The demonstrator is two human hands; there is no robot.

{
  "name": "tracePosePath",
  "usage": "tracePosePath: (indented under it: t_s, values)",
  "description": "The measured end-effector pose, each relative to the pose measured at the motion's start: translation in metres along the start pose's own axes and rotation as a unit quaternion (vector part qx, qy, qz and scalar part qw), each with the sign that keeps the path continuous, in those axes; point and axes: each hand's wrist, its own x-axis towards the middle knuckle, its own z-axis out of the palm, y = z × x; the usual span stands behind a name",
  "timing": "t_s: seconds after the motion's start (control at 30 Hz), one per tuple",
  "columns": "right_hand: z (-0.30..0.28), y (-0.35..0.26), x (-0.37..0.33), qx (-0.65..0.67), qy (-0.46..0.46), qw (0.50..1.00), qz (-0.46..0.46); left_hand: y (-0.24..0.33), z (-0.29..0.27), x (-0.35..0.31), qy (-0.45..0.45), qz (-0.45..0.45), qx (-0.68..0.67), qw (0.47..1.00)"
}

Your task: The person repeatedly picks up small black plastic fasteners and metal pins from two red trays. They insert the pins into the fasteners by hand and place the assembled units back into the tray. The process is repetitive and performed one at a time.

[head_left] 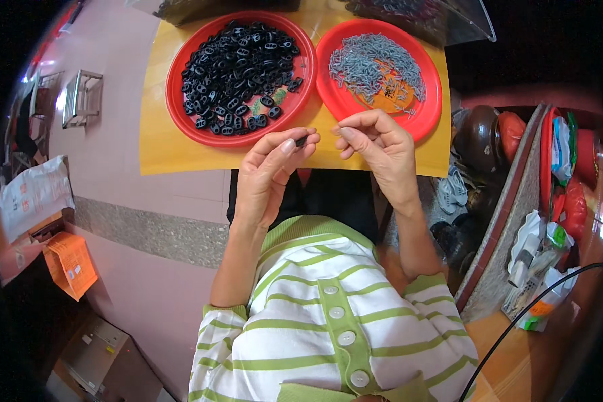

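My left hand [266, 164] pinches a small black plastic piece [301, 141] between thumb and fingers, just off the near edge of the yellow tabletop [155, 151]. Close to its right, my right hand [387, 155] has thumb and forefinger pressed together; whatever they hold, if anything, is too small to make out. Beyond my left hand lies a round red tray [175, 107] heaped with black two-holed plastic pieces [238, 63]. A second red tray [433, 84], beyond my right hand, carries a pile of small grey screws [368, 60]. The two hands are apart.
Clear plastic bins [465, 20] stand at the table's far edge. To the right are a dark brown jar [479, 137], a low stone-faced ledge [492, 234] and bagged goods. A black cable [532, 305] curves at lower right. On the left are a metal stool [82, 100] and an orange bag [72, 266].
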Motion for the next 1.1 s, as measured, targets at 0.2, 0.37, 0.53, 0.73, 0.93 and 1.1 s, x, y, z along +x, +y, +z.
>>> tracePosePath:
  t_s: [0.2,0.37,0.53,0.73,0.93,1.1]
  values:
    - [0.016,0.005,0.005,0.01,0.001,0.999,-0.045,0.006,0.01,0.001,0.03,0.026,0.034,0.999]
    - [0.029,0.012,0.008,0.049,-0.016,0.996,-0.067,0.003,-0.002,0.002,0.023,0.007,0.046,0.999]
    - [0.036,0.019,0.008,0.084,-0.018,0.996,-0.016,-0.001,-0.011,0.005,0.026,-0.012,0.041,0.999]
    - [0.037,0.019,0.01,0.07,-0.013,0.997,0.005,0.001,-0.015,0.006,0.0,-0.015,0.025,1.0]
    - [0.036,0.022,0.01,0.02,0.002,1.0,-0.02,0.007,-0.012,0.005,0.007,-0.019,0.023,1.0]
    - [0.039,0.021,0.01,0.048,0.007,0.999,-0.02,0.008,-0.01,0.005,0.019,-0.01,0.023,1.0]
